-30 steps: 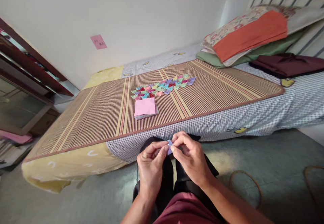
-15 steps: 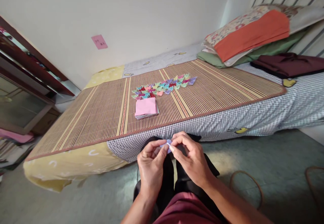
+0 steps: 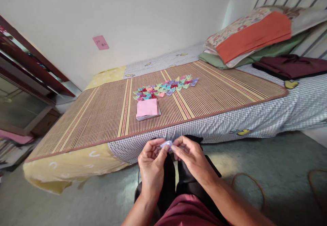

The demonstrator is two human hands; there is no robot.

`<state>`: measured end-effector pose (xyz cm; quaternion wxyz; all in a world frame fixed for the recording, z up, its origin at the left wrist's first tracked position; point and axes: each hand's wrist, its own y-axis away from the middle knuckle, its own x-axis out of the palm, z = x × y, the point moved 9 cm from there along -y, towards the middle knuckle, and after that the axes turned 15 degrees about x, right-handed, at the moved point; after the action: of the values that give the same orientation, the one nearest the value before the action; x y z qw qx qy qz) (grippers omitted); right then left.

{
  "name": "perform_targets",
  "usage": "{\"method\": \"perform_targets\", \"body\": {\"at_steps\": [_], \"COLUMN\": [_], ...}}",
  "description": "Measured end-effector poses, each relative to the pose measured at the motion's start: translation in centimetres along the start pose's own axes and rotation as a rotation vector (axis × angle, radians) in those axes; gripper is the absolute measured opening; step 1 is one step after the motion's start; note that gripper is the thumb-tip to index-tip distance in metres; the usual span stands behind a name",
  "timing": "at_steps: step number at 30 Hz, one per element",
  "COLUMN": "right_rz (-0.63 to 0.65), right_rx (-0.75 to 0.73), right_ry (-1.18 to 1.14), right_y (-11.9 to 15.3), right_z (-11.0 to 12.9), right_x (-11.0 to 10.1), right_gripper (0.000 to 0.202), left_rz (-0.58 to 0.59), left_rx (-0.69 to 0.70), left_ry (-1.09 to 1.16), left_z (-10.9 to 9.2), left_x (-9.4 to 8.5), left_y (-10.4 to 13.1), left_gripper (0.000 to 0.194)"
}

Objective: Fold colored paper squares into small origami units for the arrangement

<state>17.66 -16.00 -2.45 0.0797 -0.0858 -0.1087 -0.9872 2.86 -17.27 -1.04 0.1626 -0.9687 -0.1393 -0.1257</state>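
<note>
Between my two hands, above my lap, is a small piece of folded lavender paper (image 3: pixel 167 144). My left hand (image 3: pixel 152 161) pinches its left side between thumb and fingers. With thumb and fingertips, my right hand (image 3: pixel 190 156) grips the right end. The paper's finer folds are too small to make out. Beyond the hands, a stack of pink-topped paper squares (image 3: pixel 147 108) lies on the striped mat (image 3: pixel 107 113). Just behind that stack, several small folded paper pieces (image 3: pixel 166 88) in many colours stand in rows, looking like origami birds.
The mat covers a bed with a checked sheet (image 3: pixel 258 118) and yellow cloth (image 3: pixel 84 163). Pillows (image 3: pixel 255 36) and a dark folded cloth (image 3: pixel 291 65) lie at the right. A pink note (image 3: pixel 100 42) is on the wall. A cable (image 3: pixel 251 176) lies on the floor.
The lavender paper has turned a little between my fingers, and its shape looks flatter. My right fingers have lowered and shifted slightly around its right end. The things on the bed have stayed put.
</note>
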Motion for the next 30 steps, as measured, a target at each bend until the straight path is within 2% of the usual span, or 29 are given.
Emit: {"method": "perform_targets", "body": {"at_steps": [7,11,14,17,26,30], "right_rz": [-0.041,-0.079,-0.142,-0.134,-0.053,-0.054], "right_rx": [-0.083,-0.160,-0.243,-0.286,-0.245,-0.235], "right_ry": [0.072,0.101,0.139,0.209,0.149,0.181], "right_y": [0.1,0.3,0.9,1.5,0.9,0.6], "right_z": [1.4,2.1,2.7,3.1,2.9,2.6], "right_x": [-0.7,-1.0,-1.1,-0.5,0.0,-0.3], "right_gripper": [0.027,0.021,0.013,0.009,0.017,0.021], "left_rz": [0.048,0.110,0.097,0.061,0.076,0.121], "left_rx": [0.067,0.024,0.013,0.016,0.001,-0.023], "left_ry": [-0.067,-0.084,-0.095,-0.117,-0.080,-0.111], "left_z": [-0.5,-0.2,-0.1,-0.1,-0.1,0.3], "left_x": [0.1,0.6,0.3,0.0,0.2,0.1], "left_y": [-0.2,-0.1,-0.1,-0.2,-0.3,-0.4], "left_gripper": [0.022,0.016,0.015,0.015,0.009,0.011]}}
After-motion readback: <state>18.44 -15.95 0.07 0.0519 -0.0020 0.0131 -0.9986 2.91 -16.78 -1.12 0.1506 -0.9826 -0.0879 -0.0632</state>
